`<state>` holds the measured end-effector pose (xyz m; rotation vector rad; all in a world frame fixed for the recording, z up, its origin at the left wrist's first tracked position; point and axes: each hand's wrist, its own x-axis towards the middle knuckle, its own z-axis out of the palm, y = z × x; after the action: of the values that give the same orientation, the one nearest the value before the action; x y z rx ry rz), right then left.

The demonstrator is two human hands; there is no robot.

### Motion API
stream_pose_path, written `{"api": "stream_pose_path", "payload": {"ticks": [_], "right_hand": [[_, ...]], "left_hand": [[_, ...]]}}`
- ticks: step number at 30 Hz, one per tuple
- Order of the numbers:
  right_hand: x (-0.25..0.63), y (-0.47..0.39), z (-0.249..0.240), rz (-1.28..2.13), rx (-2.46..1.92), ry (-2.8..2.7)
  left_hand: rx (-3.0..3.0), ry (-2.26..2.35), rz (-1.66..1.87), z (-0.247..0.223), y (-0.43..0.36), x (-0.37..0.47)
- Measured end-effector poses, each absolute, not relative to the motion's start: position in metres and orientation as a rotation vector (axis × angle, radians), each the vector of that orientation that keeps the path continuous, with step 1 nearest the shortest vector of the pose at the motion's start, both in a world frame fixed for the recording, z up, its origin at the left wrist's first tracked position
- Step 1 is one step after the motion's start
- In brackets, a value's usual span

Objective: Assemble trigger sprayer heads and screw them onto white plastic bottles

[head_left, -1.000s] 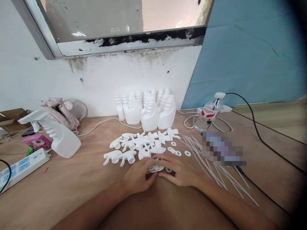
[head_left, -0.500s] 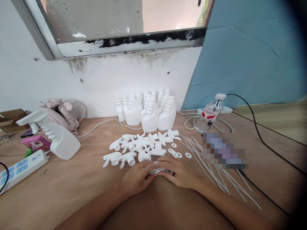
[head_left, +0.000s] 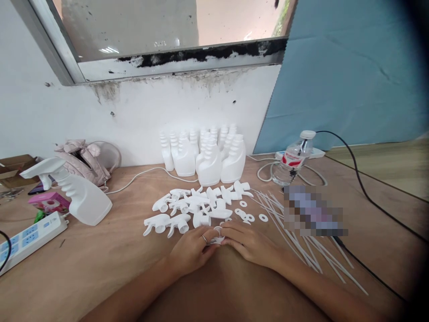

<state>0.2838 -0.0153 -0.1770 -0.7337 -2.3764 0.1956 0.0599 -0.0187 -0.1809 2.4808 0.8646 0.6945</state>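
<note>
My left hand [head_left: 191, 248], with a ring on one finger, and my right hand [head_left: 250, 242] meet at the front of the table. Between their fingertips they grip a white trigger sprayer head [head_left: 216, 241], mostly covered by the fingers. A round white part shows at its top; whether it is a separate washer I cannot tell. Just beyond lies a group of white trigger sprayer heads [head_left: 180, 220], on their sides. White ring washers [head_left: 263, 218] are scattered right of them. Thin white dip tubes [head_left: 295, 241] lie loosely beside my right forearm.
White spray bottles [head_left: 210, 163] without heads stand against the wall. An assembled spray bottle [head_left: 87, 201], a pink bag [head_left: 83, 163], a pink box [head_left: 50, 203] and a power strip [head_left: 30, 239] are at left. A water bottle [head_left: 293, 163], a blurred dark object [head_left: 313, 212] and cables are at right.
My fingers have shifted slightly around the sprayer head, and my right hand has moved a little. The things on the table stay where they were.
</note>
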Motion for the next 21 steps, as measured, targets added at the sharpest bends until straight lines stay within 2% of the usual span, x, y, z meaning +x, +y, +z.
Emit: {"api": "stream_pose_path", "payload": {"ticks": [8,21], "right_hand": [[0.277,-0.028,-0.17,0.298,-0.955,-2.363],[0.277,-0.029,-0.161,0.385,-0.923,-2.45]], "left_hand": [[2.314,0.999,0.744,-0.191,-0.02,0.061],[2.289,1.009,0.683,-0.188,-0.022,0.059]]}}
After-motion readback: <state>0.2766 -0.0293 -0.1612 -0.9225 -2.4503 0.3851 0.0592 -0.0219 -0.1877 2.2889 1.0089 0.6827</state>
